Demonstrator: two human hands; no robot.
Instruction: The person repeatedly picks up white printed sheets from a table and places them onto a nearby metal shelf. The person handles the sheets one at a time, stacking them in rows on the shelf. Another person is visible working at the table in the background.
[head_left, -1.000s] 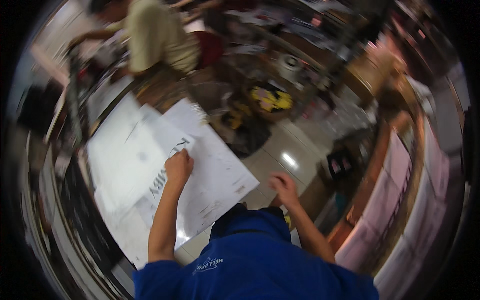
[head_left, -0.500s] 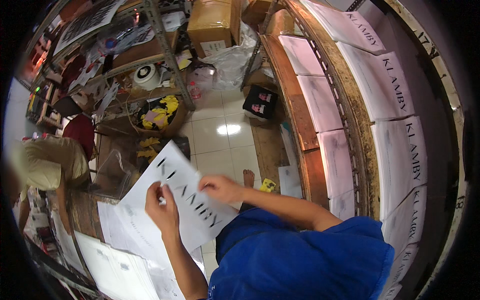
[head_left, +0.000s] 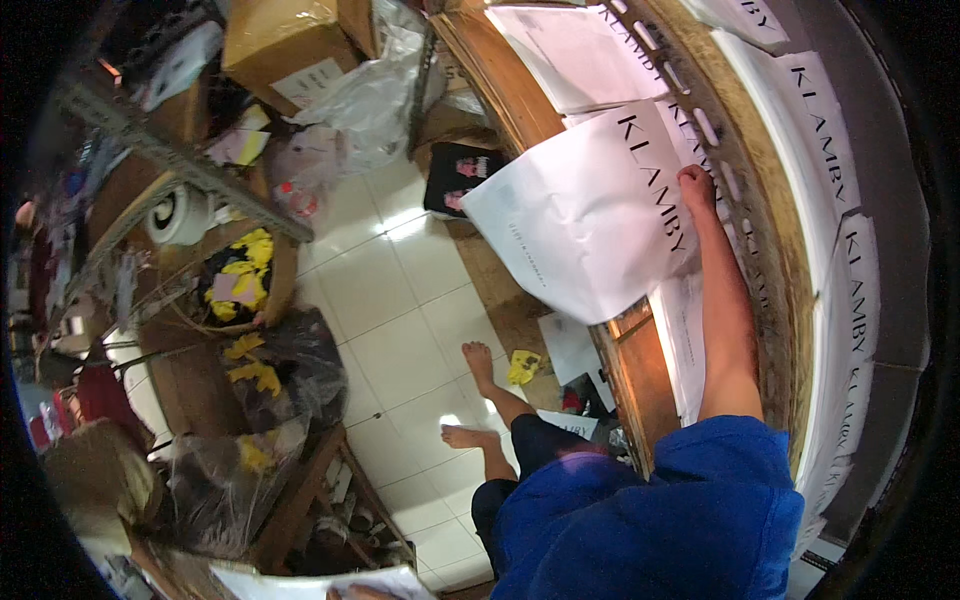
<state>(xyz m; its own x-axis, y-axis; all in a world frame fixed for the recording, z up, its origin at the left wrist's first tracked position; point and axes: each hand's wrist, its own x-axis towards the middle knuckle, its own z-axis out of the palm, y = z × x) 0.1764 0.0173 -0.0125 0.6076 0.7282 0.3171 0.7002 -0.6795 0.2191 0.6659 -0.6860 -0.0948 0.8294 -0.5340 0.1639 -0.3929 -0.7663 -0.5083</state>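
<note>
My right hand [head_left: 697, 188] reaches over the shelf on the right, its fingers closed on the edge of a white sheet [head_left: 575, 215] with large black lettering. The sheet hangs slightly buckled over similar white stacks [head_left: 575, 60] on the wooden shelf board. Only a small part of my left hand [head_left: 362, 593] shows at the bottom edge. It is by another white sheet [head_left: 290, 585] on the worktable, and its fingers are cut off by the picture's edge.
A metal shelf upright [head_left: 735, 200] runs beside my right forearm, with more lettered white stacks [head_left: 810, 150] beyond it. A cardboard box [head_left: 290, 45], clear plastic wrap [head_left: 365, 110] and a folded black cloth [head_left: 462, 178] lie ahead. A yellow scrap [head_left: 523, 367] lies near my feet.
My right hand has carried the white sheet from the table on the left over to the shelf on the right. My left hand has let go of it and dropped toward the bottom edge.
</note>
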